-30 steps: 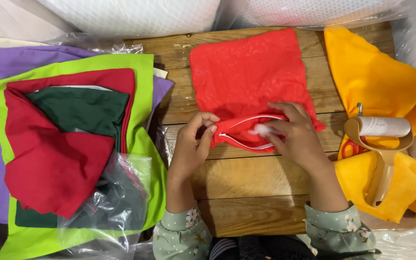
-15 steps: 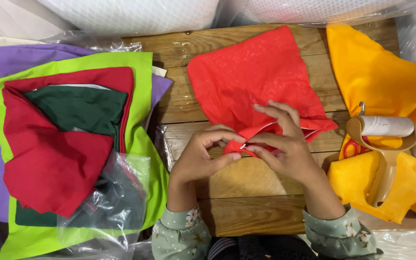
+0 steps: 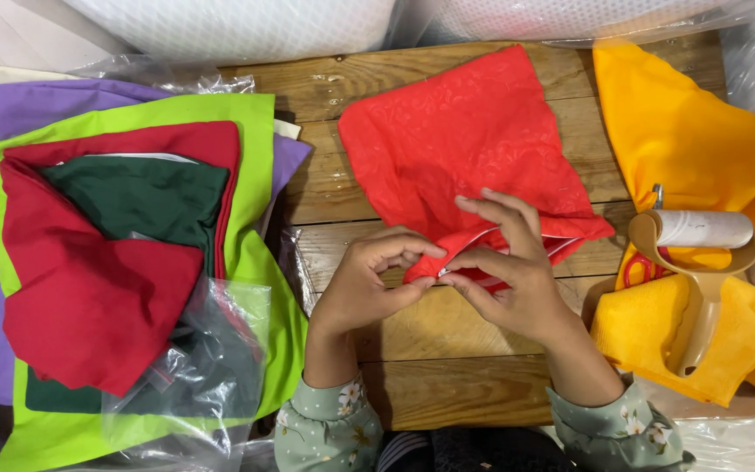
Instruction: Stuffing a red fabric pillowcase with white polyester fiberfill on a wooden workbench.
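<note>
Two hands pinching | left hand (image 3: 369,284) grasps red cover (image 3: 469,157) corner | right hand (image 3: 504,275) grasps same edge

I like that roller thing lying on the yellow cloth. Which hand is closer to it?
Right. The right hand pinches the bright red fabric cover, just across from the tan-handled lint roller with its white roll. The left hand is farther away.

A stack of purple, lime green, dark red and dark green fabric (image 3: 124,253) is lying at the left; yellow cloth (image 3: 692,149) and a lint roller (image 3: 701,262) are sitting at the right of the wooden counter (image 3: 447,350).
</note>
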